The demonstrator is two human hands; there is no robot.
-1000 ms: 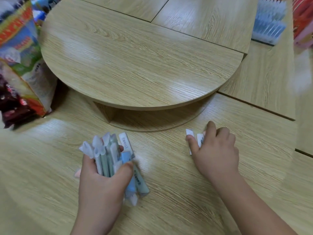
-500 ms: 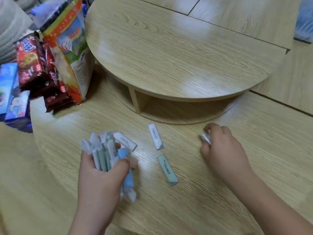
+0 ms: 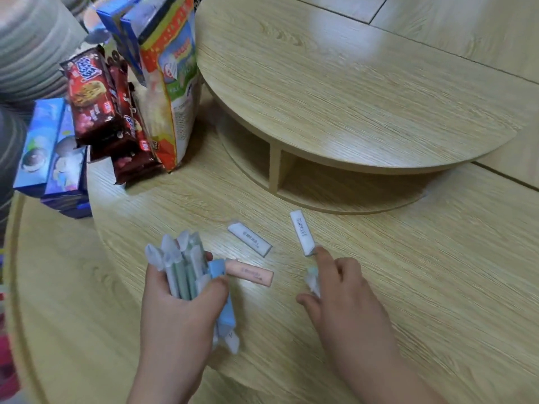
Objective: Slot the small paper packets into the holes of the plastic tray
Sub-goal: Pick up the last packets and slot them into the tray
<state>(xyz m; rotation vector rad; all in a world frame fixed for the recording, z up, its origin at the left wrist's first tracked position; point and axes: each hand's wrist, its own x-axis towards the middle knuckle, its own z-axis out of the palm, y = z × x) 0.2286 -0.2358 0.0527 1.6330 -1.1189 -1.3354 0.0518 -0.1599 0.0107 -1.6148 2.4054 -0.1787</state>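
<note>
On the wooden table [image 3: 423, 301], the left hand [image 3: 178, 313] clasps a bundle of packets [image 3: 186, 266], likely gathered for slotting, while the right hand [image 3: 347, 293] pinches a pale packet [image 3: 313, 282], forefinger stretched onto a white packet [image 3: 303, 232], seemingly to draw it in; no tray shows

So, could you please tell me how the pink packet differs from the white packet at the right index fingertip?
The pink packet lies crosswise; the white packet points away. The right hand, holding a pale packet, touches the white packet with its index; the pink packet lies beside the bundle in the left hand. Both lie flat on the table.
</note>
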